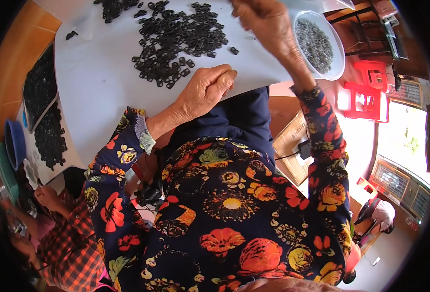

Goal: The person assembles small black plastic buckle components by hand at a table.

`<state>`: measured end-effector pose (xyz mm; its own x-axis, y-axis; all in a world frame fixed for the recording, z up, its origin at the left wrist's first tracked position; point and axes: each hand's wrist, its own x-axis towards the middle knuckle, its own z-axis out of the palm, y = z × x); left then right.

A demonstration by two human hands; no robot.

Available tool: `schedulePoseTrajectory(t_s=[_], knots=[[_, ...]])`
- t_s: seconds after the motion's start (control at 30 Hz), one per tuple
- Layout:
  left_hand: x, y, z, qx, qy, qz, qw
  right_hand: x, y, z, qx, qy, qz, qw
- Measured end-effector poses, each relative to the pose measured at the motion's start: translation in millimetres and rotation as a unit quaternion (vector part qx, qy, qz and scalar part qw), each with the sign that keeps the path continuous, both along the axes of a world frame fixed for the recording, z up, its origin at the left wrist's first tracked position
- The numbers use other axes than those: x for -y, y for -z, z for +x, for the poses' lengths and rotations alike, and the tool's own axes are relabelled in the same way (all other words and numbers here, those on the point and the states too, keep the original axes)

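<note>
My left hand (206, 91) is closed in a fist at the near edge of the white table (96, 97); whatever it may hold is hidden by the fingers. A spread-out heap of small black plastic parts (181, 36) lies just beyond it, and one loose black part (234, 50) sits off to the right. My right hand (266, 24) is raised at the far side, its fingers smeared by motion, so their grip does not show. Beside my right wrist stands a translucent round bowl (340, 58) of tiny shiny metal pieces (315, 45).
At the left, another surface carries a tray of dark parts (40, 82) and a black heap (50, 136). A blue basket (14, 145) stands nearby. A co-worker in a checkered shirt (74, 243) sits lower left. Red stools (363, 101) and a cardboard box (291, 148) are at right.
</note>
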<state>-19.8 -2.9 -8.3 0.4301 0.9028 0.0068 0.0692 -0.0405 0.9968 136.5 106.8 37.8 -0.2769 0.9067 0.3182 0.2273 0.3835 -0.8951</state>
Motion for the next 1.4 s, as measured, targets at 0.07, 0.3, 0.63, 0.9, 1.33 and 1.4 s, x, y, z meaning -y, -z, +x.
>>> schedulePoseTrajectory(t_s=[0.07, 0.3, 0.63, 0.9, 1.33, 1.4], knots=[[0.8, 2.1, -0.6, 0.004, -0.009, 0.005, 1.0, 3.6, 10.6, -10.0, 0.102, -0.039, 0.012, 0.994], [0.5, 0.1, 9.6, 0.031, 0.005, 0.019, 0.999, -21.7, 36.4, -53.7, 0.274, -0.127, 0.24, 0.922], [-3.8, 5.6, 12.0, 0.04, 0.012, 0.038, 0.998, -23.4, 11.9, -71.9, 0.4, -0.121, 0.194, 0.887], [-6.6, 6.7, 16.3, 0.049, 0.013, 0.044, 0.998, -19.3, 19.8, -90.6, 0.317, -0.215, 0.228, 0.895], [-10.1, 15.2, 17.9, 0.058, 0.01, 0.033, 0.998, -16.4, 27.3, -86.5, 0.285, -0.207, 0.185, 0.917], [-11.7, 16.7, 17.6, 0.052, 0.014, 0.043, 0.998, -20.5, 21.1, -78.8, 0.288, -0.189, 0.167, 0.924]])
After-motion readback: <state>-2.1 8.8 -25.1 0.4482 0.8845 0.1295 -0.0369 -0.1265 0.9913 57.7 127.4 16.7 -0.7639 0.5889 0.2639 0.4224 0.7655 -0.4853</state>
